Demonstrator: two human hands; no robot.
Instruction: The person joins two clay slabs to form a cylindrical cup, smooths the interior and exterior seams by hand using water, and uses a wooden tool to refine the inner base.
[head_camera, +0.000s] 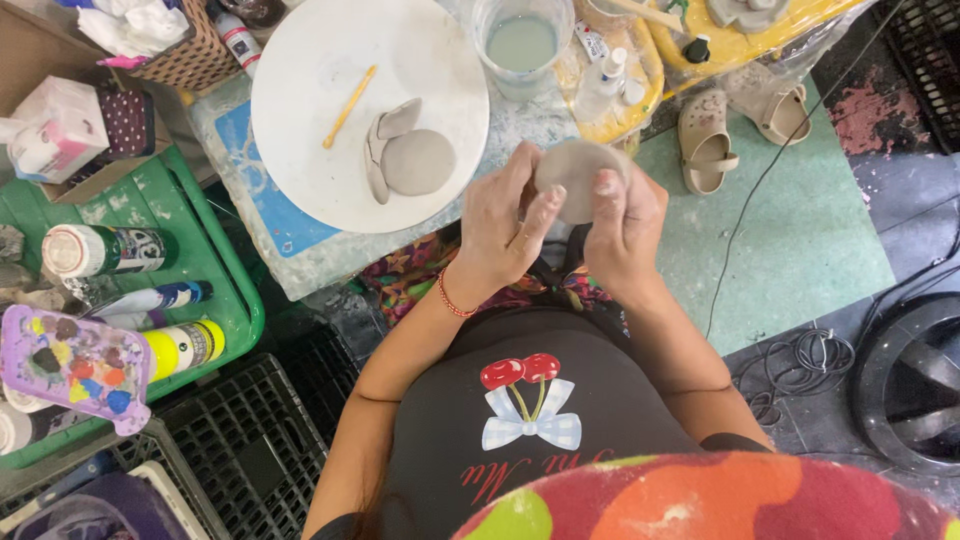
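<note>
My left hand (505, 225) and my right hand (625, 225) together hold a flat round piece of grey clay (572, 172) above my lap, fingers pinching its edges. A red string bracelet sits on my left wrist. On the white round board (330, 170) in front of me lie a grey clay disc (418, 162), curved clay strips (385, 135) beside it, and a yellow modelling stick (349, 106).
A clear cup of cloudy water (521, 45) stands beyond the board. A green crate (215, 270) at left holds paint bottles (110, 250) and a paint-smeared palette (75, 365). Beige sandals (705, 140), cables (800, 360) and a black fan (915, 380) are at right.
</note>
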